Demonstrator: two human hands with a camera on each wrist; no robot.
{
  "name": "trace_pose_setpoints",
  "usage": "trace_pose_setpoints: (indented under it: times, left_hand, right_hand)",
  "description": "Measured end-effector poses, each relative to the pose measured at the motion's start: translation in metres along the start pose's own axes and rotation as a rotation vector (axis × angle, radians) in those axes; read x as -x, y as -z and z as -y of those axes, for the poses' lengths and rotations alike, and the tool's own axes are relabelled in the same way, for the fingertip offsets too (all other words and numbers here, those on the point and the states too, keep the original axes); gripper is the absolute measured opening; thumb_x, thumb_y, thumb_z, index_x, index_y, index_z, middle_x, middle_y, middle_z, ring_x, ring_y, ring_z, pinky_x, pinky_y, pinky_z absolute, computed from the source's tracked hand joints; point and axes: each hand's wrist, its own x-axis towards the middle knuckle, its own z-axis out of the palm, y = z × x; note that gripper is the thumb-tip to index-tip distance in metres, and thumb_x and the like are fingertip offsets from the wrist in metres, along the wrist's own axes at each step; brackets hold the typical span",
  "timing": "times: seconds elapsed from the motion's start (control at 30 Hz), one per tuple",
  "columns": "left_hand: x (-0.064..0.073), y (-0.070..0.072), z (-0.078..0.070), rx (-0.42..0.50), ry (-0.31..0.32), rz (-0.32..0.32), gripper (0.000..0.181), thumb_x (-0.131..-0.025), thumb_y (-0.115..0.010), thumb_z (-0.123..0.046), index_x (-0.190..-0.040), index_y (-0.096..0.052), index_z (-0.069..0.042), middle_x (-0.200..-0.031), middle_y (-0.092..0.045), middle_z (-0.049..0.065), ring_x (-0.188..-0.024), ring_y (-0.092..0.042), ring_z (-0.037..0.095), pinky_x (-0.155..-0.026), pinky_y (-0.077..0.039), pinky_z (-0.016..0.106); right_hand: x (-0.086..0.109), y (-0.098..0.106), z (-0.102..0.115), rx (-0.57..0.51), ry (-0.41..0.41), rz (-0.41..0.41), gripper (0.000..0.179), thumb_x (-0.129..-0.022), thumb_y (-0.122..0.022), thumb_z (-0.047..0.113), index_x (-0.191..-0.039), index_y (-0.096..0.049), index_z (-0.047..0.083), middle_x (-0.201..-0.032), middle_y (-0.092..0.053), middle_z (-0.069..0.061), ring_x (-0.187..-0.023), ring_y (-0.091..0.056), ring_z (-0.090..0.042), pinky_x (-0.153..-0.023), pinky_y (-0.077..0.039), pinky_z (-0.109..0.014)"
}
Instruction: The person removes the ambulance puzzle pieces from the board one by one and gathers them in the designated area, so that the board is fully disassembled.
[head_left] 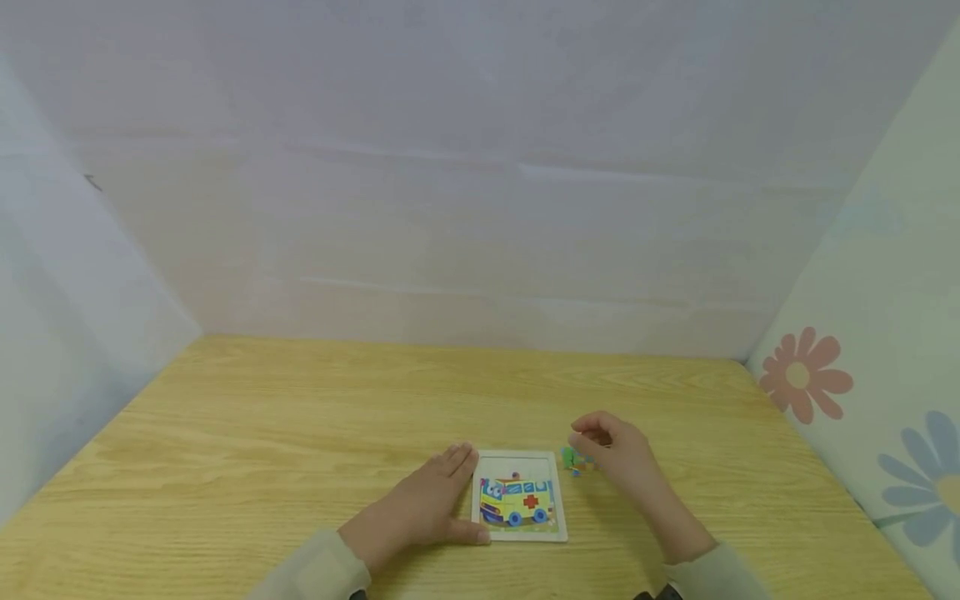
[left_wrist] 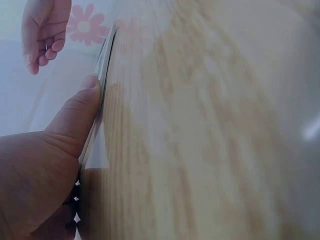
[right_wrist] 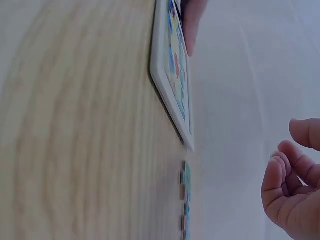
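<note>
A square jigsaw tray (head_left: 528,537) with a white frame lies on the table, its assembled pieces showing a yellow ambulance (head_left: 517,500) under a pale strip along the top. Along the tray's left side rests my left hand (head_left: 427,504), fingers extended and thumb (left_wrist: 77,112) at the lower edge. Just right of the tray sit several loose puzzle pieces (head_left: 568,459), green, blue and orange, partly hidden by my right hand (head_left: 626,458). In the right wrist view that hand (right_wrist: 292,187) hovers above the table, fingers loosely bent, thumb apart, nothing visible between them.
A wood-grain table (head_left: 300,417) spreads around the tray. Pale sheets (head_left: 480,208) stand behind and at both sides; the right one carries a pink flower (head_left: 798,375) and a blue flower (head_left: 926,475).
</note>
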Motion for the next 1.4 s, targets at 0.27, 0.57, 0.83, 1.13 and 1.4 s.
trace_pose_setpoints:
  times: [0.27, 0.57, 0.83, 1.13, 1.4]
  left_hand:
    - [0.000, 0.000, -0.001, 0.004, -0.002, -0.007, 0.106, -0.074, -0.054, -0.071, -0.144, -0.024, 0.002, -0.152, -0.019, 0.018, -0.140, -0.018, 0.032, -0.113, -0.021, 0.046]
    - [0.001, 0.002, -0.002, -0.001, -0.005, -0.021, 0.105, -0.074, -0.056, -0.069, -0.144, -0.026, 0.003, -0.151, -0.021, 0.019, -0.140, -0.020, 0.033, -0.113, -0.022, 0.046]
    - [0.001, 0.000, -0.001, -0.020, -0.017, -0.034, 0.105, -0.073, -0.055, -0.071, -0.143, -0.028, 0.003, -0.151, -0.023, 0.020, -0.139, -0.022, 0.034, -0.112, -0.024, 0.046]
    - [0.001, 0.000, 0.001, -0.018, -0.024, -0.022, 0.106, -0.073, -0.052, -0.072, -0.144, -0.026, 0.002, -0.151, -0.021, 0.019, -0.139, -0.020, 0.033, -0.112, -0.023, 0.048]
    - [0.001, 0.000, 0.001, -0.018, -0.029, -0.019, 0.105, -0.074, -0.052, -0.071, -0.143, -0.026, 0.003, -0.151, -0.021, 0.020, -0.139, -0.020, 0.034, -0.112, -0.023, 0.048]
  right_hand:
    - [0.005, -0.021, 0.005, 0.033, 0.088, 0.101, 0.019, -0.087, -0.065, 0.018, -0.100, -0.065, 0.005, -0.086, -0.063, 0.002, -0.080, -0.056, -0.011, -0.068, -0.049, -0.021]
    - [0.004, -0.037, 0.007, 0.077, 0.281, 0.331, 0.031, -0.088, -0.064, 0.021, -0.111, -0.062, 0.001, -0.109, -0.065, -0.011, -0.098, -0.058, -0.026, -0.078, -0.051, -0.023]
    - [-0.002, -0.049, 0.010, 0.104, 0.370, 0.488, 0.034, -0.087, -0.065, 0.020, -0.116, -0.060, 0.003, -0.116, -0.063, -0.010, -0.104, -0.058, -0.027, -0.088, -0.051, -0.038]
    - [-0.006, -0.060, 0.010, 0.239, 0.374, 0.536, 0.035, -0.083, -0.069, 0.018, -0.115, -0.061, 0.008, -0.116, -0.063, -0.003, -0.107, -0.059, -0.022, -0.089, -0.051, -0.034]
    - [-0.008, -0.067, 0.010, 0.379, 0.446, 0.541, 0.036, -0.080, -0.072, 0.017, -0.113, -0.063, 0.009, -0.113, -0.065, 0.000, -0.104, -0.060, -0.014, -0.089, -0.051, -0.029]
